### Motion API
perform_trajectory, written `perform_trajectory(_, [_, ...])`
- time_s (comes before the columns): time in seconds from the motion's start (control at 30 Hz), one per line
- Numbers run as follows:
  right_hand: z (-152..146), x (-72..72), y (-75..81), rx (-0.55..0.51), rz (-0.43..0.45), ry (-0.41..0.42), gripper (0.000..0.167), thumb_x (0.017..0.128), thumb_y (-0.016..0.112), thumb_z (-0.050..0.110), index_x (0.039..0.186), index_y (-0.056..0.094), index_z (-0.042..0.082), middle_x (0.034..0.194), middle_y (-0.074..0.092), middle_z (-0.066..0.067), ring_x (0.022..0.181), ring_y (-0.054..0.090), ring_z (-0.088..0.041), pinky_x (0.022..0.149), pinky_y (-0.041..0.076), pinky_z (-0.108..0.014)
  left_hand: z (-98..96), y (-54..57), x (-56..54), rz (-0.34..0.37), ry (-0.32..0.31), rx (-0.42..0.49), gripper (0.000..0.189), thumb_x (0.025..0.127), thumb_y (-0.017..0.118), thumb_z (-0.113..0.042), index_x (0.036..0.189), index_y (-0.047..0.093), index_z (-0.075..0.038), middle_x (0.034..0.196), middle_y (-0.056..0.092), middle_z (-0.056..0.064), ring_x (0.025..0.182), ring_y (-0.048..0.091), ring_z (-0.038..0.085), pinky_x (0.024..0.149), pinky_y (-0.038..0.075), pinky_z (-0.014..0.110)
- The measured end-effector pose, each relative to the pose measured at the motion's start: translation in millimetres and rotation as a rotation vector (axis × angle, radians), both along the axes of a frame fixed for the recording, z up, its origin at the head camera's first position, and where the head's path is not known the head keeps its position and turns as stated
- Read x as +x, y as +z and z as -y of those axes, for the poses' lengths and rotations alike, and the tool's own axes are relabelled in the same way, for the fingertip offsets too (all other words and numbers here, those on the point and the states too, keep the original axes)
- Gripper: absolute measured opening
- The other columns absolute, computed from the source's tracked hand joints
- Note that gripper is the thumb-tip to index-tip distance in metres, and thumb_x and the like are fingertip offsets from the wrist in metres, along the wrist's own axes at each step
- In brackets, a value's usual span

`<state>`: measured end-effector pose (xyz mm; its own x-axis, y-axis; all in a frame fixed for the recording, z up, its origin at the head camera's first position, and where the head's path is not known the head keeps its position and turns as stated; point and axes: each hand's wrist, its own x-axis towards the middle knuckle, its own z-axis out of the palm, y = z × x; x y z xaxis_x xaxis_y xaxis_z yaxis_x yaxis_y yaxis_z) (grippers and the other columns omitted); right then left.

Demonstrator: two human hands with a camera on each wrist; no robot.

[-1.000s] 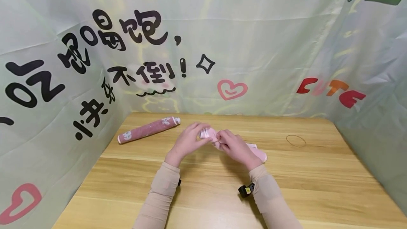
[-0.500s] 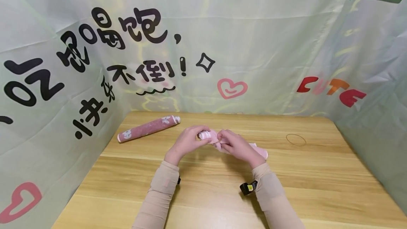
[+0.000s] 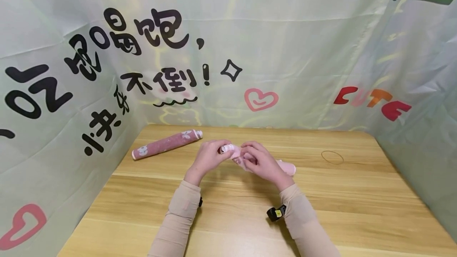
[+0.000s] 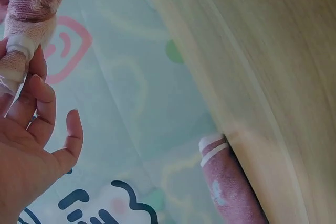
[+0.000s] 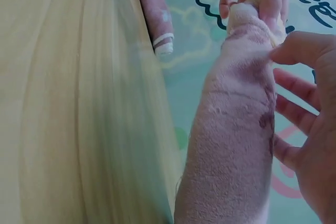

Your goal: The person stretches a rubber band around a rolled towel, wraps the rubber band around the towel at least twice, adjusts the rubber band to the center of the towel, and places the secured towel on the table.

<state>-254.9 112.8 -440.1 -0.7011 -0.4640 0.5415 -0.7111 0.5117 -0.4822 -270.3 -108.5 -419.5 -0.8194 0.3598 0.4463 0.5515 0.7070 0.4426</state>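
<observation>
A pale pink rolled towel (image 5: 231, 140) with darker pink patches stretches between both hands, narrowing to a twisted neck near its far end. My left hand (image 3: 208, 157) grips that far end; in the left wrist view its fingertips (image 4: 39, 64) pinch beside the neck, while the little finger stands free. My right hand (image 3: 263, 165) holds the roll close by: in the right wrist view its thumb lies on the towel and the other fingers curl along its far edge. The hand hides part of the neck in the head view.
A darker pink rolled towel (image 3: 167, 145) with pale prints lies at the table's back left. A thin brown rubber band (image 3: 332, 157) lies to the right on the wooden table (image 3: 228, 217). Printed curtains (image 3: 307, 58) stand along the back and sides.
The right hand's fingers have loosened slightly and spread on the towel near the neck. The left hand keeps its end, which has turned a little to show its rolled opening.
</observation>
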Motion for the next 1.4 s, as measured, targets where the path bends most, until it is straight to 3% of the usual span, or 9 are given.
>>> perform_trajectory(0.17, [4.7,0.1,-2.8,-0.024,-0.071,0.013,0.011,0.085,0.074,0.012,0.095,0.07,0.014,0.122,0.061,-0.01,0.115,0.055,-0.026,0.087,0.054,-0.039,0.5,2.4,0.3,0.029,0.005,0.0,0.03,0.087,0.071,-0.033,0.109,0.073,-0.013,0.093,0.074,0.004,0.07,0.059,0.01,0.06,0.044,0.022])
perform_trajectory(0.4, [9.8,1.0,-5.2,0.011,-0.117,-0.01,0.029,0.08,0.078,0.01,0.107,0.068,0.012,0.124,0.061,-0.011,0.115,0.057,-0.027,0.095,0.051,-0.044,2.3,2.6,-0.3,0.1,-0.003,0.044,0.026,0.088,0.07,-0.03,0.107,0.073,-0.013,0.087,0.072,0.002,0.065,0.055,0.007,0.057,0.043,0.021])
perform_trajectory(0.6, [13.6,4.4,-3.7,0.067,-0.166,-0.033,0.025,0.079,0.08,0.01,0.1,0.068,0.012,0.119,0.063,-0.009,0.111,0.058,-0.027,0.093,0.051,-0.045,1.8,5.8,0.3,0.107,-0.005,0.009,0.025,0.088,0.069,-0.032,0.106,0.074,-0.015,0.085,0.072,0.0,0.062,0.053,0.006,0.058,0.041,0.023])
perform_trajectory(0.87, [15.0,3.0,-5.9,0.146,-0.127,-0.082,0.021,0.081,0.077,0.016,0.099,0.066,0.014,0.122,0.063,-0.008,0.115,0.057,-0.027,0.098,0.048,-0.048,1.6,3.9,-0.5,0.096,0.001,-0.003,0.025,0.088,0.07,-0.032,0.105,0.074,-0.014,0.086,0.072,0.0,0.062,0.053,0.006,0.058,0.041,0.022])
perform_trajectory(1.17, [15.2,6.1,-4.5,0.132,-0.058,-0.052,0.041,0.078,0.079,0.011,0.117,0.066,0.017,0.139,0.055,-0.009,0.125,0.053,-0.032,0.106,0.042,-0.055,5.4,2.6,-0.9,0.149,-0.017,0.09,0.026,0.091,0.067,-0.027,0.109,0.072,-0.01,0.087,0.073,0.003,0.06,0.054,0.005,0.056,0.045,0.02])
perform_trajectory(1.27, [19.4,6.7,-2.8,0.173,-0.072,-0.07,0.037,0.078,0.078,0.012,0.113,0.066,0.016,0.137,0.057,-0.011,0.123,0.054,-0.033,0.103,0.044,-0.055,6.0,2.2,-1.9,0.143,-0.018,0.074,0.024,0.09,0.068,-0.028,0.107,0.073,-0.012,0.08,0.071,0.0,0.056,0.051,0.004,0.053,0.043,0.02])
perform_trajectory(1.4, [22.7,8.1,-1.5,0.237,-0.095,-0.102,0.023,0.079,0.078,0.014,0.097,0.064,0.016,0.132,0.061,-0.011,0.121,0.056,-0.032,0.098,0.048,-0.055,4.8,1.5,-2.3,0.131,-0.012,0.037,0.022,0.089,0.068,-0.03,0.104,0.073,-0.014,0.072,0.067,-0.004,0.054,0.048,0.004,0.055,0.039,0.021])
